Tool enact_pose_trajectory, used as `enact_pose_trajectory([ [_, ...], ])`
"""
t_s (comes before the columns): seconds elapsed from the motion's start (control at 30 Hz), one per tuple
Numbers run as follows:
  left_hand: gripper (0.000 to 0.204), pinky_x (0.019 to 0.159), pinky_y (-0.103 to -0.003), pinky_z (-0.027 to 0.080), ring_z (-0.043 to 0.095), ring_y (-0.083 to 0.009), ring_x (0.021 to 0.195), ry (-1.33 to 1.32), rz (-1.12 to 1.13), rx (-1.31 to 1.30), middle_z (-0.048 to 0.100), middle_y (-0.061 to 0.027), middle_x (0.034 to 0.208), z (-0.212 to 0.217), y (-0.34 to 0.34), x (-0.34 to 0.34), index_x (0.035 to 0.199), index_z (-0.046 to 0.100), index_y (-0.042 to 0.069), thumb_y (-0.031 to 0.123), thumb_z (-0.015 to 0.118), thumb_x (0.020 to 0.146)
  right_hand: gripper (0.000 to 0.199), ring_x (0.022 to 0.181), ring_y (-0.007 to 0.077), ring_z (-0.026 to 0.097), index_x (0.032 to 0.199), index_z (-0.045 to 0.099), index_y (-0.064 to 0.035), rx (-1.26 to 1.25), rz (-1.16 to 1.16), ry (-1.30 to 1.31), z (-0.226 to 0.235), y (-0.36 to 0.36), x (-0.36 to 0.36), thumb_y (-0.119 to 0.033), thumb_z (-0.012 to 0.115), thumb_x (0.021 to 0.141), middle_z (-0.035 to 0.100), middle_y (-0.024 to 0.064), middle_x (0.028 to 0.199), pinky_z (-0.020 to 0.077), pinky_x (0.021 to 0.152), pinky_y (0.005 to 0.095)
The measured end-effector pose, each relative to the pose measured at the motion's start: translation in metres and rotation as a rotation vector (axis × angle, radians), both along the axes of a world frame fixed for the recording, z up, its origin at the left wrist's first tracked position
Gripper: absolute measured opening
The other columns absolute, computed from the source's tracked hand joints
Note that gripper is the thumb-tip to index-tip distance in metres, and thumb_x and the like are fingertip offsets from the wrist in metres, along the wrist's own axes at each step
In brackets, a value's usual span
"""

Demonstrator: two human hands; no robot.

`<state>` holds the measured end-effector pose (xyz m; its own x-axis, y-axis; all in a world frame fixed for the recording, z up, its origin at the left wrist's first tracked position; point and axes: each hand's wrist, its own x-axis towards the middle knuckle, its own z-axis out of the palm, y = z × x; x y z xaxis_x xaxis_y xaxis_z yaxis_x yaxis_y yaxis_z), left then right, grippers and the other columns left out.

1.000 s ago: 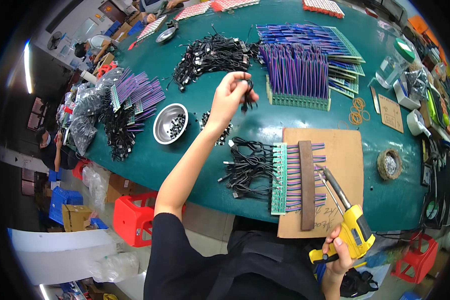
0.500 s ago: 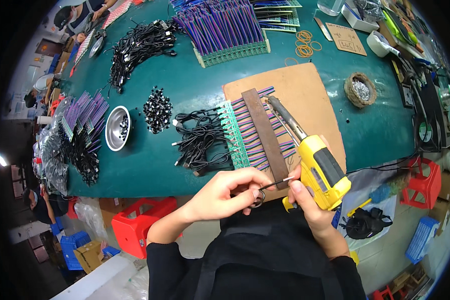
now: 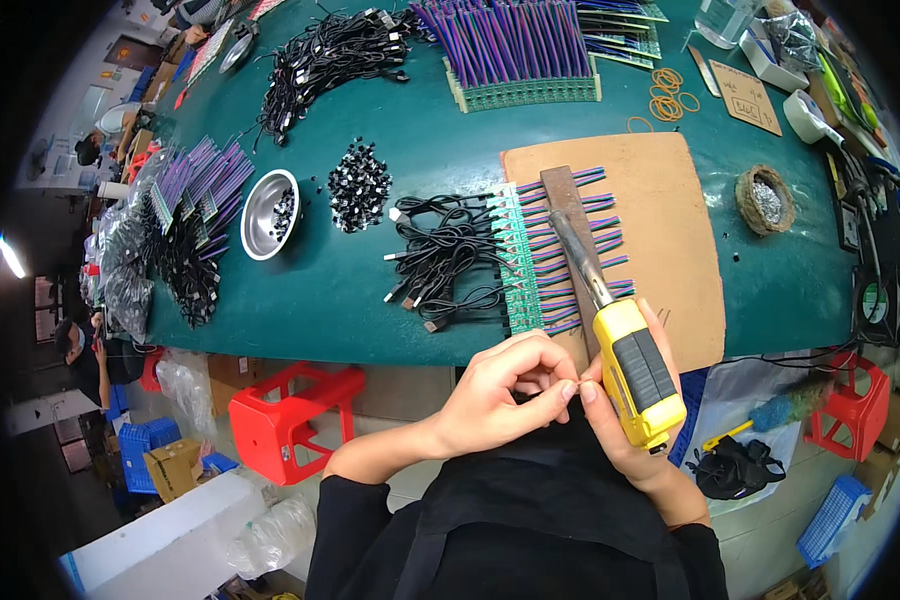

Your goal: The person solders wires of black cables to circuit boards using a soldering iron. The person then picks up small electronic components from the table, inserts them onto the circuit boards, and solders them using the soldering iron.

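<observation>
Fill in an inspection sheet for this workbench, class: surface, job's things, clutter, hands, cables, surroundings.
Surface: green table, brown mat on it.
Job's things: yellow tool; green strip with purple wires under a bar.
Clutter: metal bowl, pile of black plugs, rubber bands.
Hands: left hand pinches something small at the fingertips; right hand holds the yellow tool.
Cables: black cables by the strip.
Surroundings: red stool, blue crates.

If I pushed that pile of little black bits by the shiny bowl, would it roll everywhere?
Probably it would scatter: the pile of black bits lies loose on the green table. They look small and light. Some already sit in the metal bowl.
</observation>
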<state>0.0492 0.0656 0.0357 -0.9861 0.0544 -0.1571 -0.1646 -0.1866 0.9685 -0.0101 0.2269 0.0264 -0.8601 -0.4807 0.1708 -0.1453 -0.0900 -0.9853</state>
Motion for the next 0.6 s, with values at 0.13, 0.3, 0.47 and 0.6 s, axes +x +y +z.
enact_pose_trajectory([
  [0.13,0.008,0.054,-0.018,0.045,0.057,-0.0088,0.069,-0.047,0.127,0.159,0.048,-0.0052,0.09,-0.007,0.003,0.005,0.09,0.053,0.0,0.007,0.056,0.09,0.066,0.069,0.01,0.06,0.137,0.029,0.0082,0.046,0.049,0.099,0.0,-0.004,0.002,0.005,0.061,0.079,0.061,0.0071,0.081,0.0481,0.067,0.0222],
  [0.3,0.007,0.065,-0.024,0.044,0.052,-0.0117,0.074,0.142,0.39,-0.671,0.047,-0.0062,0.09,-0.025,-0.028,-0.012,0.083,0.057,0.0,0.001,0.062,0.078,0.075,0.07,0.0112,0.054,0.142,0.019,-0.0036,0.059,0.013,-0.305,0.002,0.012,0.006,0.0,0.058,0.078,0.053,0.0079,0.087,0.0498,0.06,0.023],
  [0.47,0.007,0.063,-0.024,0.043,0.049,-0.0124,0.072,0.165,0.398,-0.774,0.045,-0.0073,0.095,-0.038,-0.036,-0.025,0.081,0.059,0.001,0.001,0.064,0.076,0.075,0.064,0.015,0.054,0.142,0.018,0.0022,-0.032,-0.063,-0.516,0.01,0.032,0.008,-0.002,0.056,0.077,0.054,0.0113,0.084,0.0478,0.058,0.0246],
  [0.6,0.008,0.062,-0.024,0.042,0.047,-0.0117,0.071,0.167,0.405,-0.8,0.044,-0.0079,0.096,-0.045,-0.035,-0.026,0.081,0.058,0.0,0.0,0.064,0.075,0.076,0.061,0.0149,0.054,0.142,0.018,0.0026,-0.051,-0.035,-0.589,0.012,0.044,0.011,-0.002,0.057,0.077,0.054,0.0116,0.081,0.047,0.055,0.0239],
])
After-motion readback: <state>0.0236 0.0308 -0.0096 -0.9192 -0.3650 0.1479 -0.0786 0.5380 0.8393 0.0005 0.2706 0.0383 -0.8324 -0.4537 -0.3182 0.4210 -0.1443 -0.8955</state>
